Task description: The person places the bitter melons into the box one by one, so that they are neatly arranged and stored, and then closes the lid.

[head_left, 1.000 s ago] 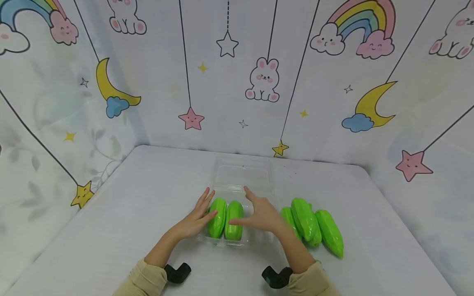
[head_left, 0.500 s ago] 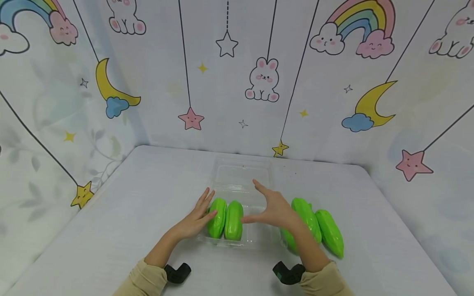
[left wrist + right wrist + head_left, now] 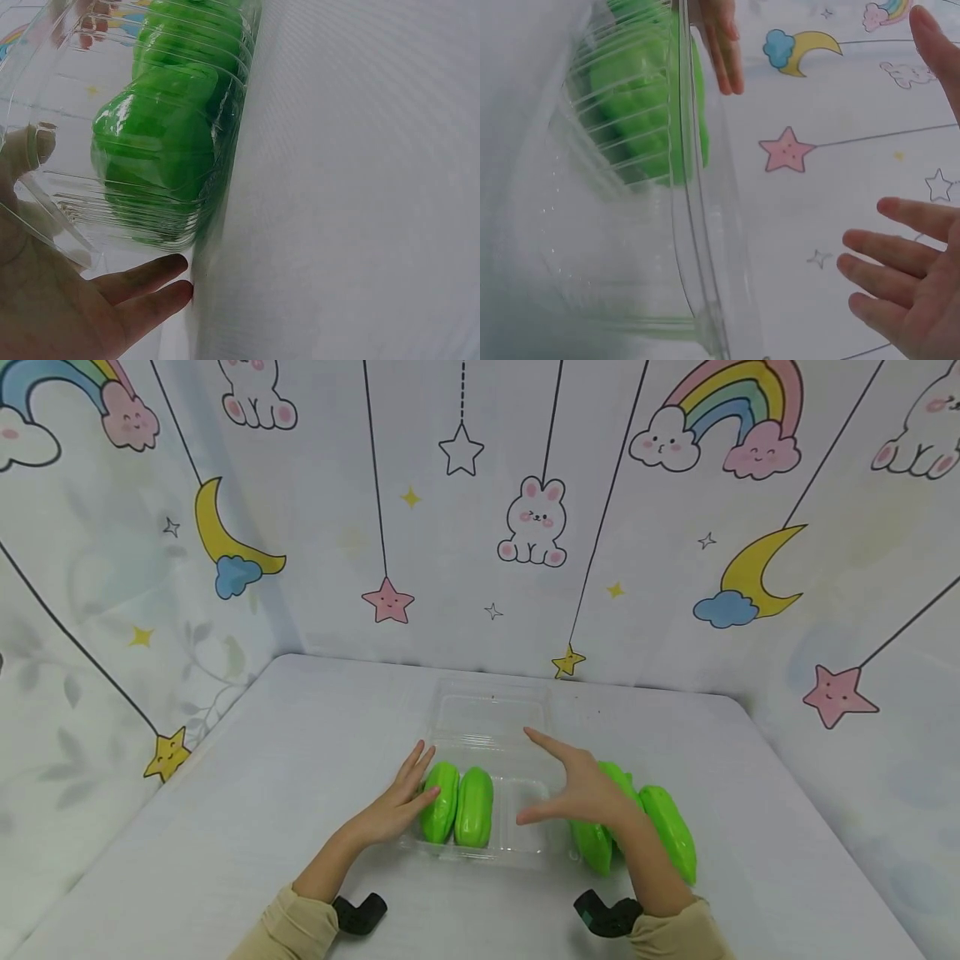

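A clear plastic clamshell box (image 3: 517,839) lies on the table with its lid (image 3: 491,714) folded back, away from me. Two glossy, bright green elongated pods (image 3: 474,810) lie side by side in its left half. My left hand (image 3: 396,806) rests at the box's left side, fingers straight and spread, the thumb reaching over the rim above the leftmost pod (image 3: 441,814). In the left wrist view, two fingers (image 3: 154,296) extend outside the ribbed wall. Over the box's right side, my right hand (image 3: 588,789) hovers with thumb and fingers spread wide, holding nothing.
More green pods (image 3: 670,831) lie in a loose pile on the white table (image 3: 300,718) just right of the box, partly hidden by the right hand and forearm. Black wrist devices (image 3: 362,914) stick out from both sleeves. A cartoon-printed cloth (image 3: 322,510) surrounds the table.
My right hand has moved right, from above the pods in the box toward the pile, staying spread. The left hand and the box have kept their places.
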The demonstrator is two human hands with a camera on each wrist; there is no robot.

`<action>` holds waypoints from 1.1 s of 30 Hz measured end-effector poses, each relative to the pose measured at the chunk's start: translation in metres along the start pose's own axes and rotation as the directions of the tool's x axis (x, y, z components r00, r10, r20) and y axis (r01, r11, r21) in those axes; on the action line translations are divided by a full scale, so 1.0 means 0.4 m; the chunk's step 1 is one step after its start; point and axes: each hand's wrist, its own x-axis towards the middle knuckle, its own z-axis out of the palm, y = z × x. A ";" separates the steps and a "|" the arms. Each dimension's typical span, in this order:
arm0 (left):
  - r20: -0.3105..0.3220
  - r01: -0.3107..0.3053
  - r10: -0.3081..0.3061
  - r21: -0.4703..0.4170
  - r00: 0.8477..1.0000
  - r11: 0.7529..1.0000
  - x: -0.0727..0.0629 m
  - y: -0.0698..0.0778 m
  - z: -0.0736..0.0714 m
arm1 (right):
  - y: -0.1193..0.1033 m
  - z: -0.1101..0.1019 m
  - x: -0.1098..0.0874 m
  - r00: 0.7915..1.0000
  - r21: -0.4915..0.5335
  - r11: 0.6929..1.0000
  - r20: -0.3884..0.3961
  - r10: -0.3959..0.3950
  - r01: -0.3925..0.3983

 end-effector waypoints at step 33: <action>0.006 -0.002 0.002 -0.009 1.000 1.000 0.001 0.001 0.000 | 0.114 -0.073 -0.086 0.990 -0.085 0.995 -0.132 0.048 -0.059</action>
